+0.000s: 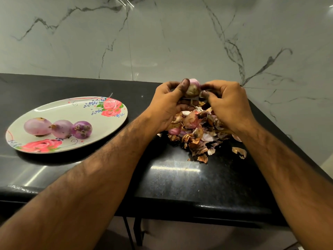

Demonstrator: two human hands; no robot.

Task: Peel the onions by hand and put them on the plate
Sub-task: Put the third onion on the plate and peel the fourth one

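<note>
While the left hand grips an onion above the peel pile near the counter's right edge, the right hand pinches its skin. Three peeled onions sit on the flowered plate toward the left end.

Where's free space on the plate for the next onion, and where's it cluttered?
The plate is bare across its far half, between the three peeled onions near its front left and the rose print at its far rim. The black counter is bare at the front, between the forearms. It is crowded under both hands, where the peel pile spreads.
</note>
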